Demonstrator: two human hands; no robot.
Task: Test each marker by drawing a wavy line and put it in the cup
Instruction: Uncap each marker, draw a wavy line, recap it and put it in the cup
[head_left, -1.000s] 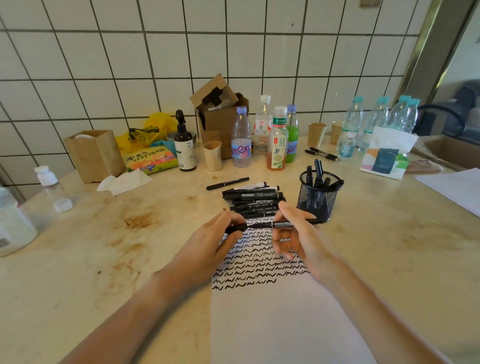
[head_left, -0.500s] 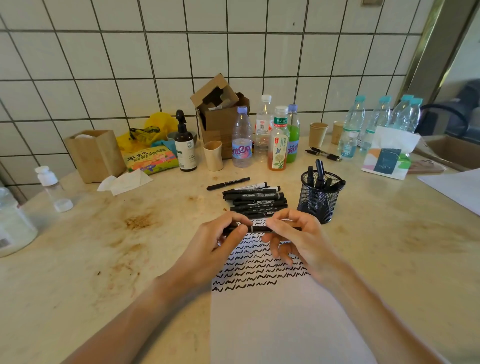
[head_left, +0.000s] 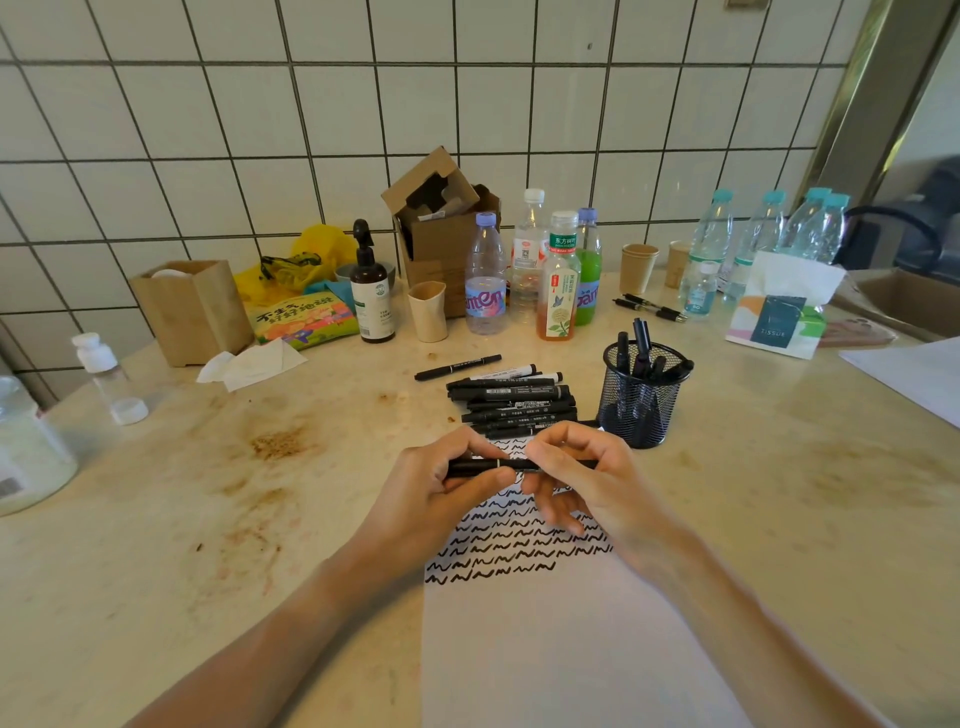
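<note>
A black marker (head_left: 511, 464) lies level between both hands above the white paper (head_left: 566, 639), which carries rows of black wavy lines. My left hand (head_left: 436, 493) grips its cap end; my right hand (head_left: 587, 478) pinches the barrel. The cap looks joined to the barrel. Beyond the paper sits a pile of black markers (head_left: 511, 402), and one marker (head_left: 457, 367) lies apart to its left. The black mesh cup (head_left: 641, 402) stands right of the pile with several markers upright in it.
Bottles (head_left: 558, 280), paper cups (head_left: 428, 310), a pump bottle (head_left: 370, 301), an open cardboard box (head_left: 441, 228) and a wooden box (head_left: 189, 309) line the tiled wall. A tissue pack (head_left: 779, 312) and two pens (head_left: 649, 307) lie at the right. A crumpled tissue (head_left: 249, 364) lies left.
My two hands have come closer together along the marker, and the marker's visible length between them has shrunk. The marker has slid left, its right end away from the mesh cup.
</note>
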